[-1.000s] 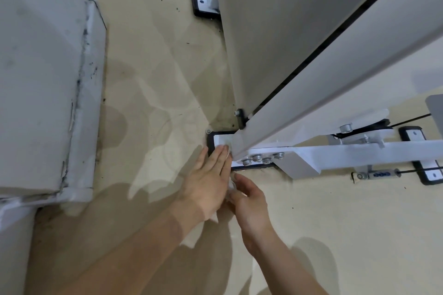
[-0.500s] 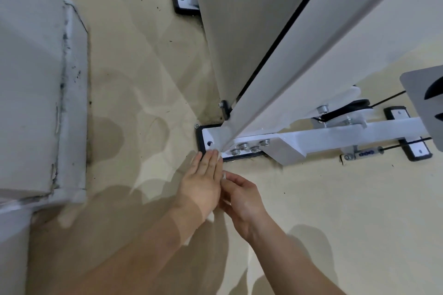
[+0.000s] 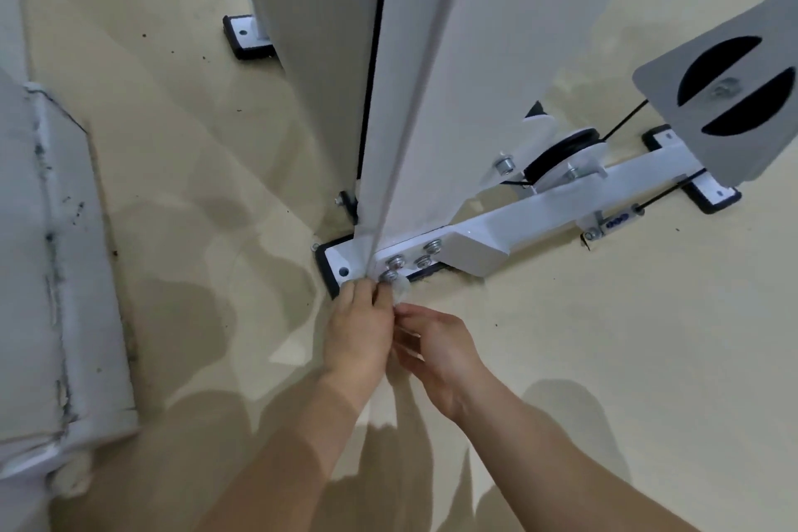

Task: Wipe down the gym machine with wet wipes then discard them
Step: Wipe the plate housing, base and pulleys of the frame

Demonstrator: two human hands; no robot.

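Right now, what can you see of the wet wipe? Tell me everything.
The wet wipe is thin, white and slightly see-through, bunched into a small wad. The hands hide most of it. The left hand grips it with curled fingers, pressing it against the nearest bolt on the machine's white base plate. The right hand pinches its near end; white slivers show between those fingers.

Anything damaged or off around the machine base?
The machine base looks intact. The grey ledge on the left has black scuffs and chipped-looking paint along its edge, and dark specks dot the floor.
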